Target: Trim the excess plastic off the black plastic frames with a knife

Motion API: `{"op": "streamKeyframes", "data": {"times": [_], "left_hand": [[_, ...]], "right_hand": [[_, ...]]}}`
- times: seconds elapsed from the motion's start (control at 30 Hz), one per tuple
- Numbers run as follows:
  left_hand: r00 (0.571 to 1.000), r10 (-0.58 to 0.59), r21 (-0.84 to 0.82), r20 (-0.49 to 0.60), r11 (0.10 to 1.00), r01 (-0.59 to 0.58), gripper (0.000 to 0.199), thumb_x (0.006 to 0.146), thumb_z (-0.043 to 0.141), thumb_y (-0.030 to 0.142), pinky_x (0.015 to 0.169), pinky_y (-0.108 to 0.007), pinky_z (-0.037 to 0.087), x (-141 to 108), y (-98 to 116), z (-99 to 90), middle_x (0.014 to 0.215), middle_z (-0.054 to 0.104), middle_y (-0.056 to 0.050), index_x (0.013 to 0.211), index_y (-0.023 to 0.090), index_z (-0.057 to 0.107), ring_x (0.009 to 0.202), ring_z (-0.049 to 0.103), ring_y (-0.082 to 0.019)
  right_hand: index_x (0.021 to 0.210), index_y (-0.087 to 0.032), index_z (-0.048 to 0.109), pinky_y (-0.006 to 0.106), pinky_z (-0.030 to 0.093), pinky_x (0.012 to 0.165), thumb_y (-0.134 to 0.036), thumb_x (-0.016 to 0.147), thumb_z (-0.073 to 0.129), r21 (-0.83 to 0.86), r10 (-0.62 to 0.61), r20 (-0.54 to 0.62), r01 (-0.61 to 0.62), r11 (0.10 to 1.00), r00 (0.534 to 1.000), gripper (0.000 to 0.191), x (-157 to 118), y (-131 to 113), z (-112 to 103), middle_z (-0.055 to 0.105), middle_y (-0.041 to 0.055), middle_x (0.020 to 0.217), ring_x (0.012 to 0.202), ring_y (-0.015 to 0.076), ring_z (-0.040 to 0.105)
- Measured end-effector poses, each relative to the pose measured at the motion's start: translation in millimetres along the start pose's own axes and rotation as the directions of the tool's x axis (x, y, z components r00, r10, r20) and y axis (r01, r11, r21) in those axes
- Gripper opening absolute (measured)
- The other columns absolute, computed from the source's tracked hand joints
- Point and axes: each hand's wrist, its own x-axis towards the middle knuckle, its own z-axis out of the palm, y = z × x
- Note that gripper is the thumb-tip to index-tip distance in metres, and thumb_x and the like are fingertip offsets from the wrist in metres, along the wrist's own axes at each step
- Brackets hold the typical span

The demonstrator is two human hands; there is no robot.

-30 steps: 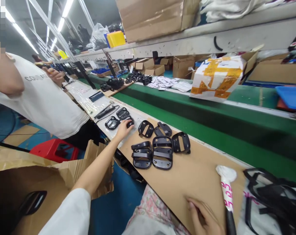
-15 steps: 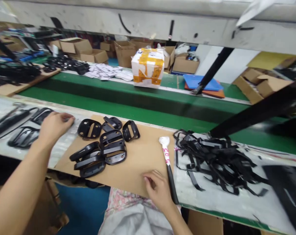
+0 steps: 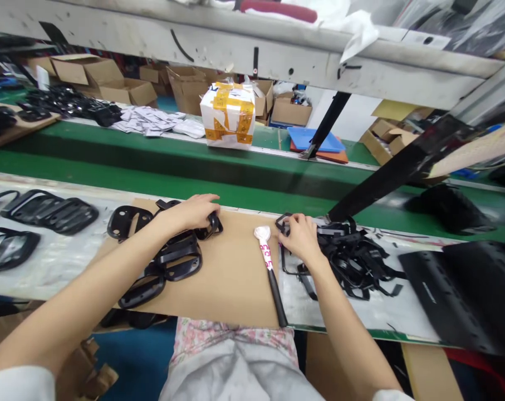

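The left hand [image 3: 189,213] was placed over the far edge of a cardboard sheet [image 3: 231,284], its fingers [image 3: 206,200] held together and clamped around the end of a black bracket [image 3: 213,224]. More brackets [image 3: 179,257] were piled on the left half of the sheet and were partly covered by the left forearm, and a single one [image 3: 124,221] was laid apart from them near the sheet's far left corner. A tool [image 3: 268,262] with a white-wrapped head and a black handle was laid across the sheet's right edge. Just beyond that edge, the right hand [image 3: 302,239] was pressed onto a tangle of black straps [image 3: 352,259], its fingers [image 3: 288,231] bunched together on a strap loop; whether they were clamped on it could not be told. Black frames [image 3: 49,211] were set out to the left of the sheet, and a black panel [image 3: 448,295] was lying well to its right. A green conveyor [image 3: 152,161] was run behind the sheet, and a taped parcel [image 3: 227,114] was standing beyond it.
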Motion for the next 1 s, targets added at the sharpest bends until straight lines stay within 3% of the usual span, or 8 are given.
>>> {"op": "streamKeyframes", "data": {"times": [0.1,0.23,0.43,0.53,0.63,0.73,0.83,1.0], "left_hand": [[0.999,0.032,-0.111,-0.028,0.993,-0.035,0.018,0.084,0.068,0.027,0.096,-0.037,0.053,16,5,-11.0,0.123,0.072,-0.014,0.1,0.019,0.072,0.11,0.071,-0.031],[0.96,-0.02,-0.506,-0.28,0.852,-0.13,0.031,0.084,0.069,0.049,0.094,-0.037,0.052,8,27,-23.5,0.127,0.07,-0.013,0.092,0.019,0.066,0.113,0.068,-0.031],[0.94,-0.342,-0.983,0.021,-0.179,-0.043,0.039,0.073,0.07,0.044,0.066,-0.031,0.055,-25,88,-10.7,0.094,0.075,-0.007,0.102,0.019,0.064,0.077,0.071,-0.024],[0.932,-0.344,-0.893,0.11,-0.446,-0.06,0.048,0.071,0.078,0.043,0.066,-0.031,0.058,-40,113,6.6,0.097,0.078,-0.008,0.111,0.018,0.067,0.077,0.074,-0.025],[0.912,-0.409,-0.823,0.042,-0.532,-0.2,0.061,0.076,0.085,0.043,0.078,-0.033,0.062,-45,133,28.7,0.108,0.079,-0.007,0.129,0.021,0.065,0.091,0.077,-0.026],[0.906,-0.419,-0.738,0.06,-0.629,-0.243,0.062,0.084,0.083,0.052,0.085,-0.037,0.064,-41,148,51.8,0.114,0.079,-0.009,0.134,0.02,0.067,0.098,0.078,-0.028],[0.892,-0.437,-0.649,0.117,-0.713,-0.264,0.058,0.087,0.076,0.062,0.085,-0.038,0.064,-31,156,74.5,0.108,0.08,-0.012,0.119,0.014,0.075,0.098,0.078,-0.03],[0.746,-0.627,-0.696,0.224,-0.639,-0.329,0.04,0.068,0.092,0.043,0.07,-0.029,0.06,-18,160,107.8,0.085,0.079,-0.006,0.09,0.012,0.079,0.076,0.075,-0.021]], "right_hand": [[0.083,-0.019,0.074,0.059,0.042,0.108,-0.018,0.078,0.072,0.093,0.006,0.008,-0.007,0.996,1.0,0.005,11,9,6,0.072,0.0167,0.114,0.117,0.0399,0.059],[0.09,-0.02,0.069,0.053,0.053,0.099,-0.038,0.089,0.066,0.325,0.038,-0.014,-0.031,0.945,0.999,0.018,10,14,0,0.077,0.0123,0.102,0.1,0.0316,0.07],[0.109,-0.022,0.062,0.037,0.063,0.073,-0.049,0.103,0.063,0.73,0.109,-0.119,0.013,0.683,0.987,0.027,-31,-14,-25,0.078,0.0051,0.09,0.07,0.019,0.074],[0.113,-0.024,0.073,0.028,0.058,0.063,-0.027,0.102,0.073,0.748,0.103,-0.305,0.171,0.642,0.947,0.011,-65,-45,-36,0.076,0.0014,0.086,0.063,0.0141,0.068],[0.118,-0.027,0.077,0.03,0.059,0.071,-0.007,0.1,0.068,0.557,-0.175,-0.404,0.394,0.732,0.898,0.029,-87,-69,-38,0.076,0.0047,0.099,0.081,0.0171,0.072],[0.126,-0.026,0.074,0.031,0.059,0.075,-0.001,0.099,0.062,0.453,-0.417,-0.267,0.495,0.742,0.869,0.038,-95,-77,-27,0.071,0.0055,0.097,0.086,0.0187,0.07],[0.127,-0.023,0.072,0.031,0.059,0.075,-0.004,0.104,0.056,0.423,-0.448,-0.098,0.445,0.789,0.888,0.034,-99,-73,-11,0.065,0.0055,0.094,0.085,0.0194,0.069],[0.129,-0.021,0.069,0.034,0.06,0.078,-0.009,0.107,0.051,0.387,-0.39,0.017,0.354,0.852,0.921,0.031,-112,-66,8,0.062,0.0063,0.095,0.087,0.0218,0.069]]}}
